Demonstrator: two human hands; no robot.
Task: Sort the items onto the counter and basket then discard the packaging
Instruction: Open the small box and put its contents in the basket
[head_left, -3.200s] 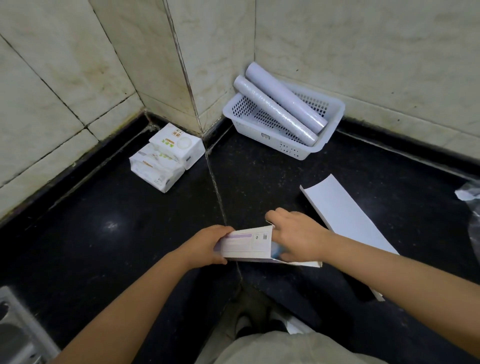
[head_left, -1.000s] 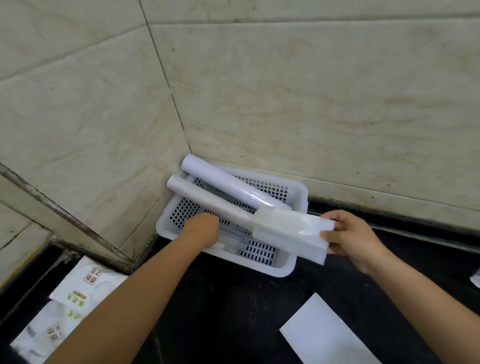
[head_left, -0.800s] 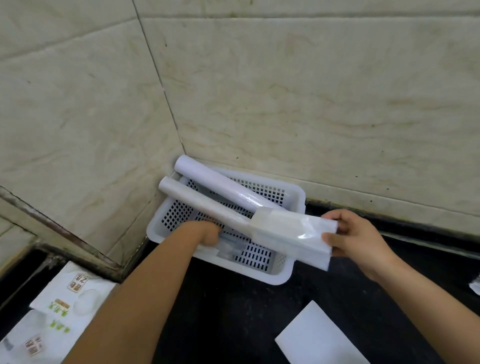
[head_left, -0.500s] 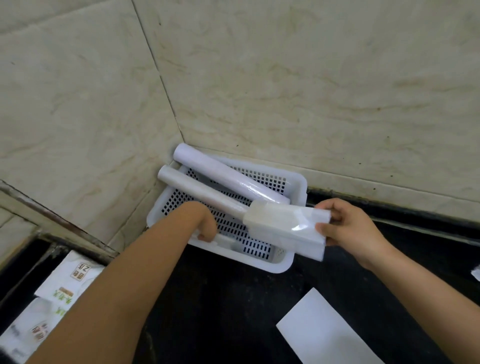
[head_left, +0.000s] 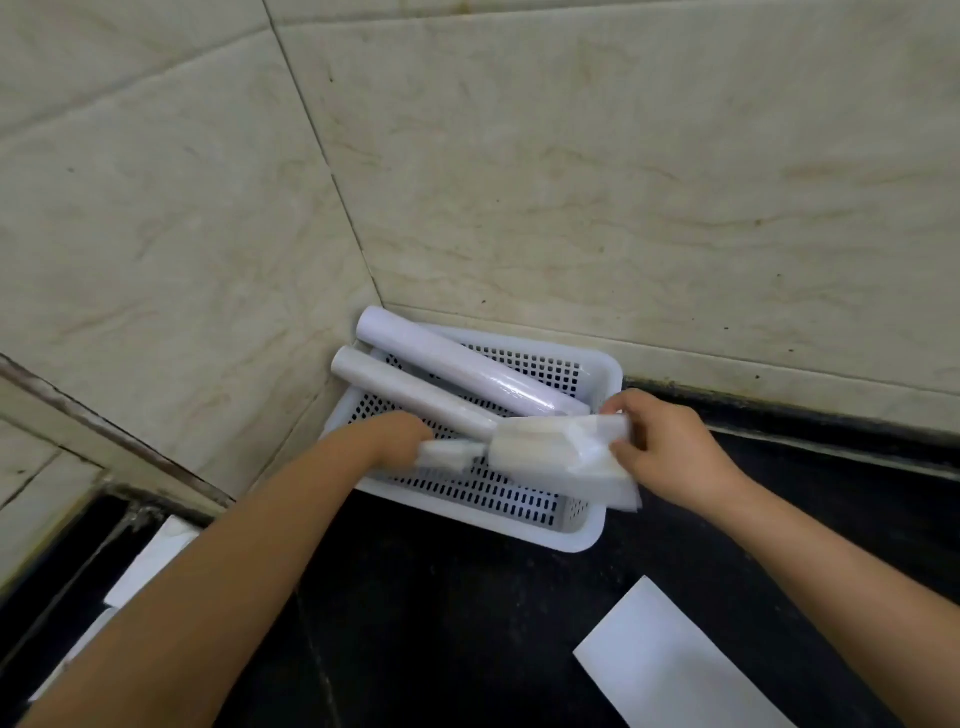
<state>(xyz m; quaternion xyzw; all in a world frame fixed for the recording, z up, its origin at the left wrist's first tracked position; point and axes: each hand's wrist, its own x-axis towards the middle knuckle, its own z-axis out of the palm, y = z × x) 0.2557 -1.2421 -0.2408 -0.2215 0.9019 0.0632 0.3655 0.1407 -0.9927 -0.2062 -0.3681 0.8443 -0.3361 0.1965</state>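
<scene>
A black worktop (head_left: 467, 623) meets a beige tiled wall (head_left: 571, 182) at a corner, where a white perforated basket (head_left: 592, 535) sits with two white rolls (head_left: 467, 369) lying slantwise across it, their far ends jutting over its rim. Above the basket the right hand (head_left: 670, 457) has its grip pinched on the clear plastic packaging (head_left: 561, 457). The left hand (head_left: 400, 436) has its grip curled round a slim pale roll (head_left: 447, 453) poking from the packaging's open end. A flat white sheet (head_left: 675, 670) lies nearer on the worktop.
</scene>
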